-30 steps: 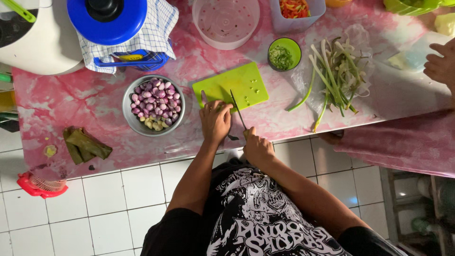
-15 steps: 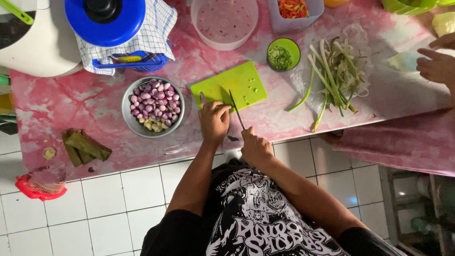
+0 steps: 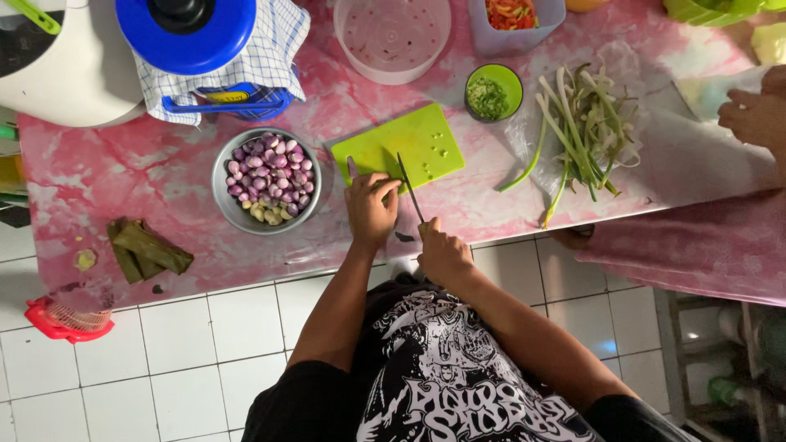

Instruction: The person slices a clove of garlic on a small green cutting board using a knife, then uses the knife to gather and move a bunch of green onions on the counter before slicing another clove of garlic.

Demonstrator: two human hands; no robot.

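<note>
A lime green cutting board point(image 3: 409, 143) lies on the pink marbled counter point(image 3: 123, 176). My left hand point(image 3: 370, 209) rests on the board's near edge, fingers curled over a small green piece that is mostly hidden. My right hand point(image 3: 442, 254) grips the handle of a knife point(image 3: 410, 190), whose thin blade points up onto the board beside my left fingers. A few green bits lie scattered on the board.
A metal bowl of shallots and garlic point(image 3: 266, 178) sits left of the board. A small green bowl of chopped greens point(image 3: 493, 92), a bunch of long green stalks point(image 3: 581, 123), a pale round tub point(image 3: 391, 37), folded leaves point(image 3: 147, 250) and another person's hand point(image 3: 755, 115) at right.
My hands and the knife have stayed almost still at the board. The other person's hand at the right edge has shifted slightly upward.
</note>
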